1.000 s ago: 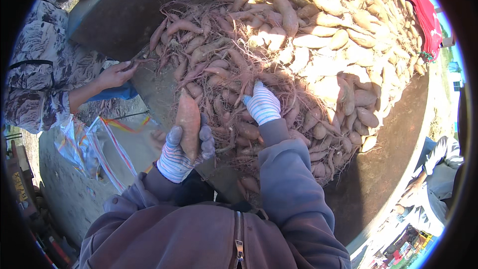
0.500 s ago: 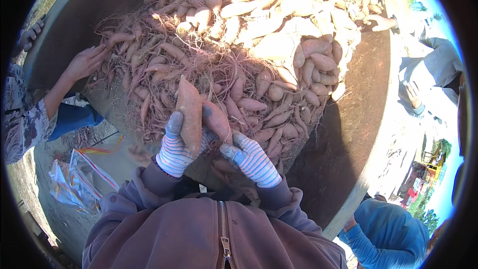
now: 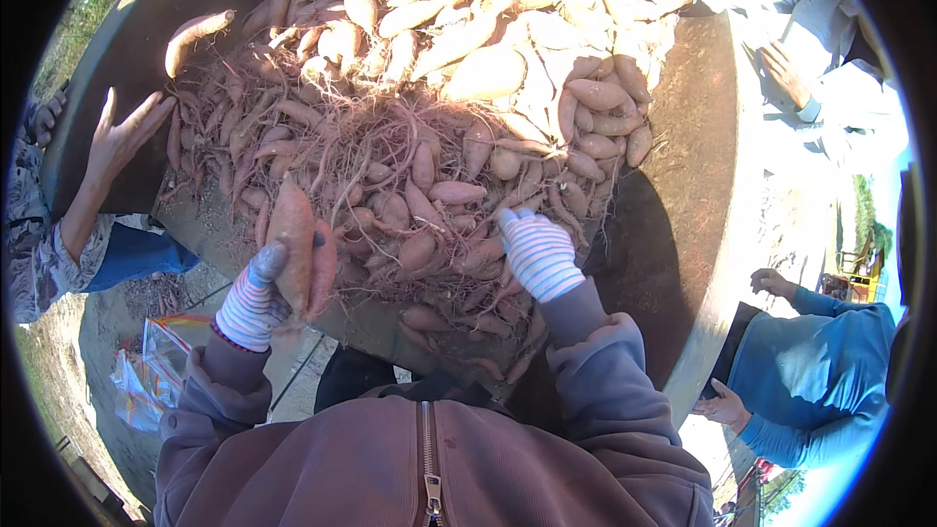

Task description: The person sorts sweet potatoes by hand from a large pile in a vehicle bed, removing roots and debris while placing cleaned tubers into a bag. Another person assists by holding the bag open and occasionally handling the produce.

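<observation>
My left hand [image 3: 256, 298], in a striped glove with a grey, dirty thumb, is closed around two sweet potatoes held upright. The longer tan sweet potato [image 3: 291, 246] covers part of the redder sweet potato [image 3: 322, 271] beside it. Over the near right part of a big heap of sweet potatoes [image 3: 420, 197], tangled with thin roots, my right hand [image 3: 539, 252] reaches forward with its back up. Its thumb and fingers look apart at the heap's surface; the fingertips are partly hidden, and no held thing shows.
A large metal bin with a curved brown wall [image 3: 698, 137] holds the heap. At left, a co-worker's open bare hand [image 3: 122, 132] is below a single sweet potato [image 3: 198, 42] against the dark wall. A clear plastic bag [image 3: 146, 381] lies lower left. Other people stand along the right.
Both sweet potatoes are now in my left hand, which has moved left. My right hand has let go and moved right to the heap. The co-worker's left-side hand has come off the roots.
</observation>
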Demonstrator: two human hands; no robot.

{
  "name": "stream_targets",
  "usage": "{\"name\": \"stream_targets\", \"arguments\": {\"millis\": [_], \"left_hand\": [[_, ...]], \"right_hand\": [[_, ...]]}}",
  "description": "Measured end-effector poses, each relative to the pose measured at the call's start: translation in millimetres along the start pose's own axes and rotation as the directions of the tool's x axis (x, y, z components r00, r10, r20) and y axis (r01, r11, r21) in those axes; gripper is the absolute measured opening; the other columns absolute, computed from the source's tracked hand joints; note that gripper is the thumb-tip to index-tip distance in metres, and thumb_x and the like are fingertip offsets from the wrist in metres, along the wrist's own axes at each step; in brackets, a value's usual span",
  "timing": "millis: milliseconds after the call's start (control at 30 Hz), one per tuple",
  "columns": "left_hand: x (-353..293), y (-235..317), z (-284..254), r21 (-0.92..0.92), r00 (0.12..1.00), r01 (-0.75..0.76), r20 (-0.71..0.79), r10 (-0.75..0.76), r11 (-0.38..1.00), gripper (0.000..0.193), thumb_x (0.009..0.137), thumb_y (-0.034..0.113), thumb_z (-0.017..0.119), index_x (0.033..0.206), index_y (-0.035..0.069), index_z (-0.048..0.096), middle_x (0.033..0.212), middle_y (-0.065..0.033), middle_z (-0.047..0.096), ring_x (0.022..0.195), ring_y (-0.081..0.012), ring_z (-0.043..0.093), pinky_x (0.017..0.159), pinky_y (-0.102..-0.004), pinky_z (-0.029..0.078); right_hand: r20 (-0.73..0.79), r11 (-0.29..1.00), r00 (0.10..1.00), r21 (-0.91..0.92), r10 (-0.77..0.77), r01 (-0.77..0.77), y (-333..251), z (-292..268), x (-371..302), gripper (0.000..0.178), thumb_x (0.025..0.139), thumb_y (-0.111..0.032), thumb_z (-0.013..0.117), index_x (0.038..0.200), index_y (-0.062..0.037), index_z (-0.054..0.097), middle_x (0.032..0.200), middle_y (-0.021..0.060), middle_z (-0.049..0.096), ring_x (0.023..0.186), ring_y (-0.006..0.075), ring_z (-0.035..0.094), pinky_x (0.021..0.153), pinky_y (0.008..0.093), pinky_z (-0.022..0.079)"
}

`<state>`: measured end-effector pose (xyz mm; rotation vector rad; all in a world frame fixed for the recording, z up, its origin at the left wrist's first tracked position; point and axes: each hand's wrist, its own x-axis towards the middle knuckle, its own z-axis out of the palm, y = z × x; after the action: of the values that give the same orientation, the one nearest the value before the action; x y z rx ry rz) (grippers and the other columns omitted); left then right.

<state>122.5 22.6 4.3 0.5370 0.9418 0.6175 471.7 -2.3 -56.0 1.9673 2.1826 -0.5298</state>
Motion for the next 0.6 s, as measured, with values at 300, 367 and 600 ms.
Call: {"name": "stream_targets", "arguments": {"millis": [300, 367, 600], "left_hand": [[-125.6, -85.2, -108.7, -0.355, 0.895, -0.446, -0.212, 0.394, 0.822, 0.092, 0.077, 0.079, 0.049, 0.145, 0.017, 0.039, 0.143, -0.0182, 0.043, 0.131, -0.0440, 0.041, 0.099, -0.0691, 0.035], [-158.0, -110.8, -151.8, -0.392, 0.782, -0.557, -0.545, 0.304, 0.732, 0.076, 0.080, 0.070, 0.055, 0.131, 0.015, 0.049, 0.117, -0.0122, 0.055, 0.102, -0.0331, 0.050, 0.088, -0.0510, 0.044], [-230.5, -210.6, -262.4, -0.389, 0.419, -0.592, -0.897, -0.142, 0.706, 0.039, 0.078, 0.048, 0.074, 0.087, 0.015, 0.056, 0.069, -0.0019, 0.050, 0.060, -0.0230, 0.048, 0.061, -0.0393, 0.042]], "right_hand": [[-0.261, 0.589, 0.529, 0.412, 0.807, -0.695, 183.7, 36.7, 105.8, 0.061, 0.090, -0.053, 0.055, 0.134, -0.0097, 0.049, 0.145, 0.0183, 0.039, 0.133, 0.0376, 0.039, 0.105, 0.0537, 0.037], [-0.318, 0.760, 0.691, 0.229, 0.649, -0.609, 175.9, 43.6, 108.5, 0.052, 0.092, -0.043, 0.055, 0.136, -0.0162, 0.049, 0.149, 0.0136, 0.035, 0.136, 0.0363, 0.034, 0.107, 0.0555, 0.033], [-0.040, 0.946, 0.946, 0.019, 0.323, -0.322, 282.8, 52.7, 145.1, 0.050, 0.088, -0.032, 0.060, 0.132, -0.0072, 0.056, 0.149, 0.0272, 0.031, 0.128, 0.0467, 0.041, 0.107, 0.0435, 0.037]]}}
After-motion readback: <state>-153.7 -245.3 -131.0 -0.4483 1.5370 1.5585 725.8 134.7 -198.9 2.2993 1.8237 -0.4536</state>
